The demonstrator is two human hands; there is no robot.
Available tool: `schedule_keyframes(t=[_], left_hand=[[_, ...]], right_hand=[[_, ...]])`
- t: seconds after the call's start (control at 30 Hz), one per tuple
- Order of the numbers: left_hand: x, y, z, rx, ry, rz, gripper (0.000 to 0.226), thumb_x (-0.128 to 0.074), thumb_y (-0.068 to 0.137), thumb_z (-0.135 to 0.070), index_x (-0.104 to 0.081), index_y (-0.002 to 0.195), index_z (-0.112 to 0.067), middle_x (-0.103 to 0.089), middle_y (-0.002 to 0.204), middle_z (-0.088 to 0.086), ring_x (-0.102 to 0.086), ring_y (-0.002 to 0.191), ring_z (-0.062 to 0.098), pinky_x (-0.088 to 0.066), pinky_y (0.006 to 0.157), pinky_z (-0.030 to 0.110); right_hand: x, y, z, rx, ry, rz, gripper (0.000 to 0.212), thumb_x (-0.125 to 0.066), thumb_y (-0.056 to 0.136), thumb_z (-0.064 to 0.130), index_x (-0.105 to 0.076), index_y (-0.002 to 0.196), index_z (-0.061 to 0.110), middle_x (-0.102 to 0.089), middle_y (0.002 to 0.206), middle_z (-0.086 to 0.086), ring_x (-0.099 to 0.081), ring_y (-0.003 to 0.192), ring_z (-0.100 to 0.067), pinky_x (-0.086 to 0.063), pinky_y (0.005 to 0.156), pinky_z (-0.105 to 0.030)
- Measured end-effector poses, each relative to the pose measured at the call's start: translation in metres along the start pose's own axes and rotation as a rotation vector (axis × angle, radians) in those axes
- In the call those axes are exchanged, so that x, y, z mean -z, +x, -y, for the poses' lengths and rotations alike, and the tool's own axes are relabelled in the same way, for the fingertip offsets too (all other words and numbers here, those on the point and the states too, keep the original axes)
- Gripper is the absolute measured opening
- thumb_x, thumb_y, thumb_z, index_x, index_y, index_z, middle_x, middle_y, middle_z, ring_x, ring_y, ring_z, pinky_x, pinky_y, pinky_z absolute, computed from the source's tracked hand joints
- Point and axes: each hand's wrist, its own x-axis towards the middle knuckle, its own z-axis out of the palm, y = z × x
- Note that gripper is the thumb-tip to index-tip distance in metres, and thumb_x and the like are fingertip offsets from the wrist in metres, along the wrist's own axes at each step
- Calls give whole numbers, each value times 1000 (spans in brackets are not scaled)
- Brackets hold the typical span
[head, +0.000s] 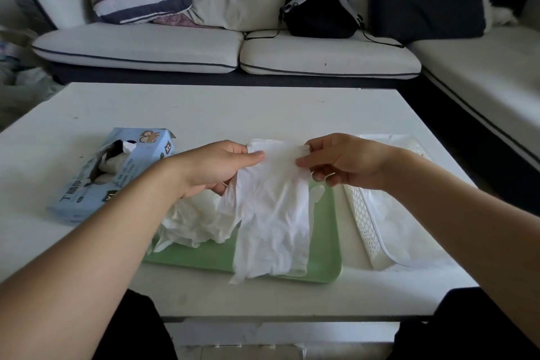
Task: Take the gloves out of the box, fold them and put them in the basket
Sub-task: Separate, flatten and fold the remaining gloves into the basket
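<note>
A white disposable glove (273,213) hangs over the green tray (324,242), fingers down. My left hand (216,165) pinches its cuff on the left and my right hand (342,159) pinches it on the right, stretching the cuff between them. A crumpled heap of more white gloves (195,221) lies on the tray's left part, under my left wrist. The light blue glove box (108,175) lies flat to the left, its top slot torn open with white glove ends showing. The white perforated basket (365,222) stands right of the tray, partly behind my right forearm.
Everything rests on a white low table (204,108). Beyond it a white sofa (187,47) holds cushions and a black backpack (318,6). My dark-clothed knees sit under the table's near edge.
</note>
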Motion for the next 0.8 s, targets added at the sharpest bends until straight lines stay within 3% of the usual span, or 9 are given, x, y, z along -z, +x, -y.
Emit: schedule_keyframes(t=[0.03, 0.1, 0.23, 0.3, 0.4, 0.47, 0.57, 0.7, 0.8], left_hand=[[-1, 6, 1, -7, 33, -35, 29, -56, 103, -38, -70, 107, -14, -64, 66, -6, -58, 55, 7, -48, 53, 18], [-2, 20, 8, -52, 52, -107, 37, -60, 100, -41, -71, 106, -7, -60, 79, 6, -58, 69, 17, -53, 63, 25], [-6, 37, 9, -384, 44, -364, 47, -65, 99, -32, -57, 83, 11, -40, 68, 6, -36, 64, 19, -31, 62, 30], [-6, 38, 1, -602, 46, -481, 35, -67, 98, -23, -61, 73, 1, -51, 63, -6, -43, 60, 11, -35, 62, 26], [-5, 30, -7, -762, 40, -555, 16, -73, 93, -22, -79, 96, -7, -77, 95, -9, -71, 92, 7, -58, 82, 26], [-2, 23, -4, -771, 108, -524, 15, -75, 92, -22, -80, 103, -13, -77, 103, -10, -70, 102, 3, -58, 84, 21], [2, 18, 12, -668, 360, -371, 15, -75, 90, -14, -80, 105, -17, -76, 105, -11, -67, 102, -6, -51, 90, 11], [-8, 21, 49, -342, 610, -24, 23, -73, 90, -10, -80, 98, -30, -76, 104, -14, -69, 97, -2, -56, 93, 26], [-29, 21, 69, -291, 794, 123, 23, -72, 89, -12, -80, 97, -31, -74, 103, -14, -65, 86, 0, -54, 84, 25]], right_hand=[[1, 4, -2, -10, -23, -52, 14, -73, 89, 14, -66, 102, 12, -59, 90, -10, -53, 59, -9, -33, 52, -22], [3, 10, -3, -1, -57, -144, 15, -75, 88, 15, -63, 98, 12, -61, 86, -10, -55, 58, -9, -36, 51, -21], [5, 11, 11, 240, -83, -446, 20, -77, 86, 11, -58, 81, 11, -69, 72, -4, -66, 58, -13, -45, 50, -25], [7, 3, 23, 494, -57, -591, 15, -74, 88, 5, -59, 85, 5, -71, 70, -4, -71, 64, -16, -54, 51, -28], [6, -14, 35, 734, -152, -650, 15, -72, 89, 2, -60, 91, -7, -74, 80, -15, -75, 75, -23, -61, 61, -30], [4, -18, 35, 736, -234, -589, 13, -72, 88, -1, -62, 91, -8, -73, 80, -19, -74, 74, -27, -61, 63, -32], [1, -11, 18, 481, -400, -386, 10, -75, 84, -3, -67, 85, 3, -75, 77, -13, -74, 72, -28, -61, 68, -37], [-13, -1, -21, 236, -843, -35, 10, -82, 80, 15, -72, 83, 14, -75, 79, 1, -73, 76, -14, -58, 78, -29], [-32, 0, -44, 191, -996, 199, 13, -80, 83, 23, -69, 81, 18, -69, 79, 13, -67, 76, -2, -56, 81, -24]])
